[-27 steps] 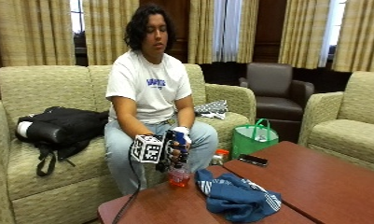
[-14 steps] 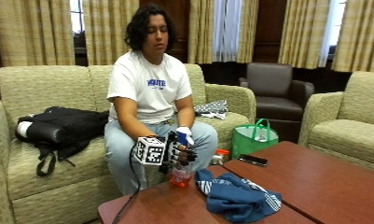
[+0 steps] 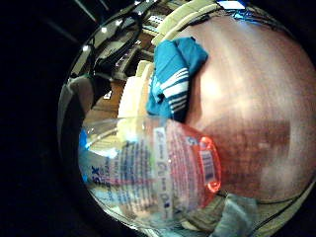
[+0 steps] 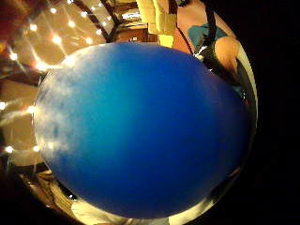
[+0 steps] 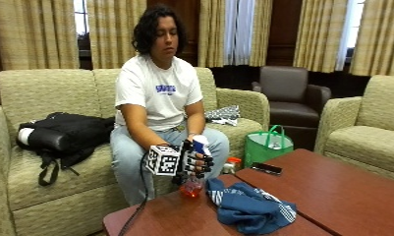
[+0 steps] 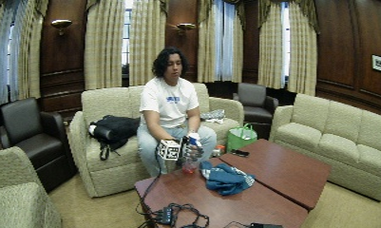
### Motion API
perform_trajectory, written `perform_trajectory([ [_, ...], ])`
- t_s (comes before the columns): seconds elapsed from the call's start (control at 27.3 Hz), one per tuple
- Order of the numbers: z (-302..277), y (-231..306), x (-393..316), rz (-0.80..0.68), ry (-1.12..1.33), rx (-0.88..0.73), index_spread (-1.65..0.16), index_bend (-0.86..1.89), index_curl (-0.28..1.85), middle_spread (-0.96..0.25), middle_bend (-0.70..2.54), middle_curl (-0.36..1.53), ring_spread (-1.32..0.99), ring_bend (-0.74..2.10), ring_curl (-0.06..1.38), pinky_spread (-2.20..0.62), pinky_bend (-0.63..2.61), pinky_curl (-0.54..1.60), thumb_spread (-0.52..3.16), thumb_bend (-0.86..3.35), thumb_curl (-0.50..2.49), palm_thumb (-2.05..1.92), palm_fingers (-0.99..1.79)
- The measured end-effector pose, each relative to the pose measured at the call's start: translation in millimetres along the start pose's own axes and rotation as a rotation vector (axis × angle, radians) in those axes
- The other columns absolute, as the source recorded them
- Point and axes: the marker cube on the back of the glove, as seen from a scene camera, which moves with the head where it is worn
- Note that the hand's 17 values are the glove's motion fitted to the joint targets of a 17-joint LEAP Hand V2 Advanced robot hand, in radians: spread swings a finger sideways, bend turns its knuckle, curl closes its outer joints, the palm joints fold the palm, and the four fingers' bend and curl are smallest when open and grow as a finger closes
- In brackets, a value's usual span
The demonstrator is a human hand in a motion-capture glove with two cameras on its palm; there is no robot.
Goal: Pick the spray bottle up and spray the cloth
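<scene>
Gripping the spray bottle [image 5: 192, 169] around its neck and upper body, with the gloved right hand [image 5: 194, 162] held upright over the near corner of the table [image 5: 327, 191], fingers [image 5: 206, 164] curled round the bottle and closed on it. Bottle upright, blue-and-white spray head [image 5: 200, 143] showing above the fingers, clear body with reddish liquid [image 5: 190, 189] at the bottom hanging below the hand; whether the base rests on the table or sits just above it cannot be told. Seen close against the palm from the little-finger side as a clear printed body with an orange-red base [image 3: 153, 177], and from the thumb side as a blue mass [image 4: 140, 131] filling nearly everything. Just beside the bottle, lying crumpled on the tabletop: the cloth [image 5: 249, 209], blue with white stripes, apart from the hand and untouched. The same cloth visible past the bottle in the little-finger-side palm view [image 3: 173, 79], spread on the reddish-brown wood. Further back on the table, a small dark phone [image 5: 267, 168]. On the floor beyond the table edge, a green bag [image 5: 267, 147]. Behind, a beige sofa [image 5: 46, 93] with the person seated at its middle, a black backpack [image 5: 62, 135] on the cushion at one side.
</scene>
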Motion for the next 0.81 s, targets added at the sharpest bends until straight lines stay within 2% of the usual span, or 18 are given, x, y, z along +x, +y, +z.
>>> perform_trajectory([
  [0.37, 13.1, -17.7, 2.1, -0.053, 0.074, 0.139, -0.34, 0.10, 0.29, -0.20, 0.23, 0.41, -0.20, 0.50, 0.39, -0.05, 0.20, 0.33, 0.91, -0.03, 0.40, 0.74, 1.00],
  [0.66, 18.9, -28.6, 2.4, -0.054, 0.059, 0.131, -0.35, 0.09, 0.26, -0.19, 0.17, 0.39, -0.20, 0.52, 0.39, -0.06, 0.25, 0.35, 0.93, -0.03, 0.39, 0.73, 0.98],
  [0.81, 19.3, -32.8, -2.4, -0.044, 0.022, 0.099, -0.33, 0.16, 0.28, -0.20, 0.26, 0.41, -0.19, 0.47, 0.37, -0.07, 0.21, 0.34, 0.92, 0.01, 0.42, 0.81, 1.15],
])
